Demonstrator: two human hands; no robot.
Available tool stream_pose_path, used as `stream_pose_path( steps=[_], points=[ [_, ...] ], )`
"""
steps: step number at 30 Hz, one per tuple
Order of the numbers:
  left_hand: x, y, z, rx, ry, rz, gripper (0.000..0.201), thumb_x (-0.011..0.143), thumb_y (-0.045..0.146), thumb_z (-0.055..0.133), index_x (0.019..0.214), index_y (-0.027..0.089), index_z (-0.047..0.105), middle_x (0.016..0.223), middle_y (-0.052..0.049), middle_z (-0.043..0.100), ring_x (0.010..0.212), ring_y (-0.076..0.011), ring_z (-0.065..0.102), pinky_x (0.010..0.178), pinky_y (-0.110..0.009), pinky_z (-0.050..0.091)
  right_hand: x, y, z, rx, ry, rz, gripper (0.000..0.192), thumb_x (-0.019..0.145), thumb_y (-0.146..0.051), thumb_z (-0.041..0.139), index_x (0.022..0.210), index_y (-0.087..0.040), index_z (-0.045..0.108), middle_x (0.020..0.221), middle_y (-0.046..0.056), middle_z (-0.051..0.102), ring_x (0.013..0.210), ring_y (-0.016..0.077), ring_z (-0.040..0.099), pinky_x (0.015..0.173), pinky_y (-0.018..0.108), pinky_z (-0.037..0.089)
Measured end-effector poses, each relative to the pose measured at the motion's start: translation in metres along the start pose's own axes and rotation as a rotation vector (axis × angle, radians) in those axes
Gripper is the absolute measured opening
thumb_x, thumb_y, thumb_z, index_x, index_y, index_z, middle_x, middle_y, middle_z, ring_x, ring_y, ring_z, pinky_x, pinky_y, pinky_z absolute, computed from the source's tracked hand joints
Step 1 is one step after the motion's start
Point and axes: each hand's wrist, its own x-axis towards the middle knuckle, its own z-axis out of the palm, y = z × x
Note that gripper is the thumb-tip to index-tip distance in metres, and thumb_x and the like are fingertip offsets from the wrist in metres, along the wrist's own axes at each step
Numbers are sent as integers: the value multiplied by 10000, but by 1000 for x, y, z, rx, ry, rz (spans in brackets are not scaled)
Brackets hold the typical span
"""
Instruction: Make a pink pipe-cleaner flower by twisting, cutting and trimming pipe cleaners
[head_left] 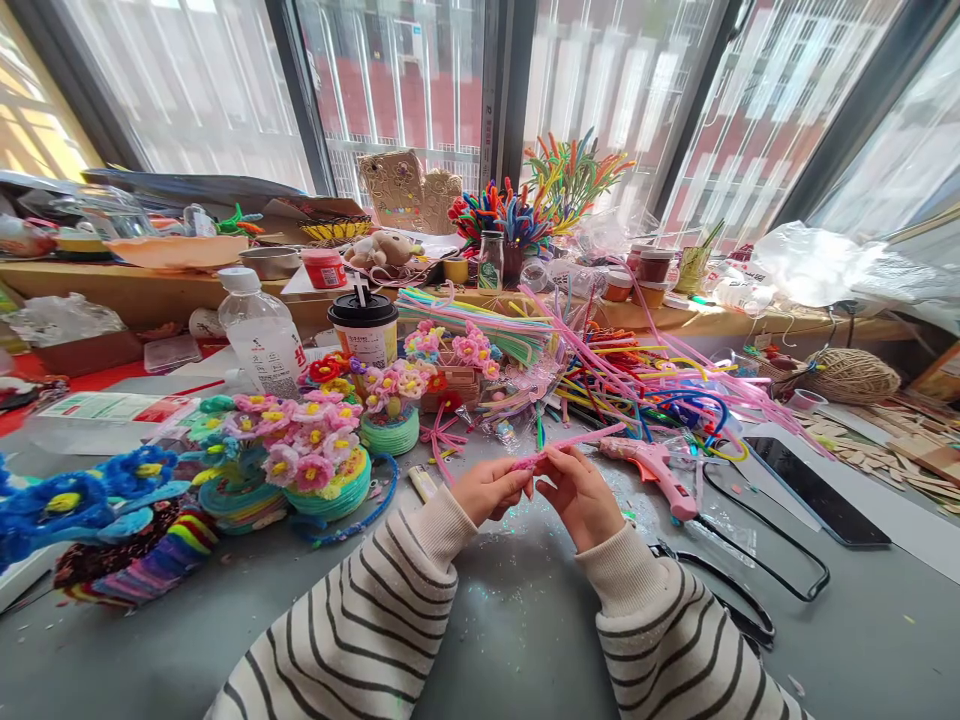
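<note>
A pink pipe cleaner (592, 437) runs between my two hands over the grey table, its free end pointing up to the right. My left hand (491, 491) pinches it near its left part, where it looks thicker or twisted. With thumb and fingertips my right hand (577, 496) grips the same stem a little further right. The fingers hide part of it. Just right of my right hand lies a pink glue gun (651, 470). Left of my hands stand pots of fuzzy pink flowers (311, 440) with yellow centres.
Bundles of loose pipe cleaners (637, 370) spread behind my hands. A black cable (795, 590) loops at right near a phone (817, 490). A water bottle (262, 335) and a lidded cup (364, 330) stand behind the flowers. Blue flowers (90, 490) sit far left; a twine ball (851, 378) lies right.
</note>
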Motion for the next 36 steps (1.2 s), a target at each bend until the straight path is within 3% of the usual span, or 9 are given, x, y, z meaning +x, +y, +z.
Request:
stream_pose_path(
  steps=[5,14,19,27,30,33,36],
  points=[
    [0,-2,0,24,-33,-32,214,705,334,405,629,137,438,349,109,193,303,-18,123,302,-172,87,1,-2,-2,-87,14,-50,114,581,-255,599,615,-161,545,555,-41,516,547,66,485,471,159,393],
    [-1,-5,-4,79,-56,-32,297,683,418,388,659,129,450,363,104,247,290,-16,162,289,-159,119,3,-2,-5,-19,32,-65,110,591,-244,599,656,-166,557,684,-7,583,568,62,519,476,147,409],
    [0,-6,-8,205,-11,-43,347,649,479,395,647,137,448,348,101,297,272,-32,265,297,-169,224,5,-1,-5,56,104,-91,105,576,-234,612,637,-170,556,666,-5,585,548,64,526,467,148,425],
    [0,-8,-11,267,60,-70,364,645,502,381,607,146,446,333,93,286,278,-38,234,305,-190,158,6,-9,-9,67,151,-143,120,570,-235,617,646,-184,539,669,-25,575,556,67,523,480,157,441],
    [2,-12,-12,276,108,-40,337,669,466,378,622,140,452,350,96,262,292,-30,201,320,-194,116,6,-5,-7,-59,105,-156,162,586,-260,605,714,-201,525,672,-49,548,559,66,519,496,173,443],
    [2,-11,-12,282,116,-21,329,675,461,373,591,147,427,359,94,254,298,-30,198,321,-196,110,4,4,-4,-301,-39,-134,248,579,-265,610,800,-190,524,572,-59,517,446,57,473,418,173,405],
    [-1,-6,-9,237,74,-40,346,668,481,367,592,149,424,368,92,245,297,-31,179,307,-195,107,3,12,-2,-460,-186,-144,168,627,-301,559,685,-144,547,451,-49,486,377,53,408,364,171,336]
  ],
)
